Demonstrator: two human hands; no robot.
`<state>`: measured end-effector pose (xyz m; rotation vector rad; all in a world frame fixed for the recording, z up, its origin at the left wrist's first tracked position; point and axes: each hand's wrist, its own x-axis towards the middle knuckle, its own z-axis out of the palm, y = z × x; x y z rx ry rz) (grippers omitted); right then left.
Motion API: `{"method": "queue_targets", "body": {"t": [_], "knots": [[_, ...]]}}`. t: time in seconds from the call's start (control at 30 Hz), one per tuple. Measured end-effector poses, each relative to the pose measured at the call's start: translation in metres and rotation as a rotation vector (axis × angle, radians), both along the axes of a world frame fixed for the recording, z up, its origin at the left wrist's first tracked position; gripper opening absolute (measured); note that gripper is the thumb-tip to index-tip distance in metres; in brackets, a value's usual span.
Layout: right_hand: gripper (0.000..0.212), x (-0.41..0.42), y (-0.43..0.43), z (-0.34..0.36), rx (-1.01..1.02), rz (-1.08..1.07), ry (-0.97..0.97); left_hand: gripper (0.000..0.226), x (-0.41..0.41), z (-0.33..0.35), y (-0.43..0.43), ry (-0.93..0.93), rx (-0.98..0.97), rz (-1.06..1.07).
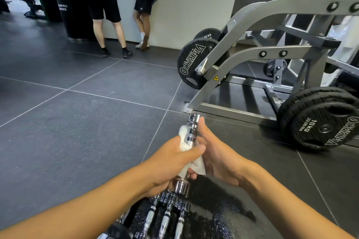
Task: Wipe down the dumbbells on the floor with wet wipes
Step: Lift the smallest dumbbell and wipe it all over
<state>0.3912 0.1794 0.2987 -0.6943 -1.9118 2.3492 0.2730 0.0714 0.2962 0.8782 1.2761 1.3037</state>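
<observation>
A chrome dumbbell [192,128] is held up off the floor, pointing away from me. My left hand [171,163] grips its handle through a white wet wipe [194,159], thumb across the top. My right hand [217,155] holds the dumbbell from the right side, thumb lying along the shaft toward the far head. The near chrome head shows below my left hand. Several more chrome dumbbells [167,215] lie side by side on the dark floor just beneath my hands.
A grey weight machine [252,52] with black Olympia plates [194,64] stands to the right, a 10 kg plate [322,124] close by. Two people [104,6] stand at a white counter [184,15] at the back. A wet patch [219,207] darkens the floor.
</observation>
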Motion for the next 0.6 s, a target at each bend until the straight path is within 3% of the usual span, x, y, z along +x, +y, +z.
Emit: {"method": "queue_targets", "body": {"t": [0.07, 0.13, 0.23, 0.37, 0.5, 0.6], "knots": [[0.100, 0.009, 0.006, -0.003, 0.031, 0.076, -0.063, 0.017, -0.005, 0.000, 0.004, -0.098, 0.017, 0.087], [0.092, 0.018, 0.006, -0.006, 0.016, 0.178, -0.126, 0.019, -0.008, 0.001, 0.008, -0.142, 0.033, 0.195], [0.063, 0.020, -0.004, -0.007, 0.075, 0.256, -0.120, 0.025, -0.012, 0.002, 0.014, -0.194, 0.060, 0.323], [0.024, 0.006, -0.019, -0.006, 0.175, 0.137, -0.061, 0.023, -0.011, -0.002, 0.017, -0.221, 0.036, 0.351], [0.013, -0.001, -0.026, -0.011, 0.222, 0.096, -0.075, 0.023, -0.014, -0.003, 0.018, -0.128, 0.068, 0.345], [0.017, -0.002, -0.028, -0.017, 0.231, 0.113, -0.125, 0.021, -0.025, 0.003, 0.020, -0.077, 0.129, 0.382]]}}
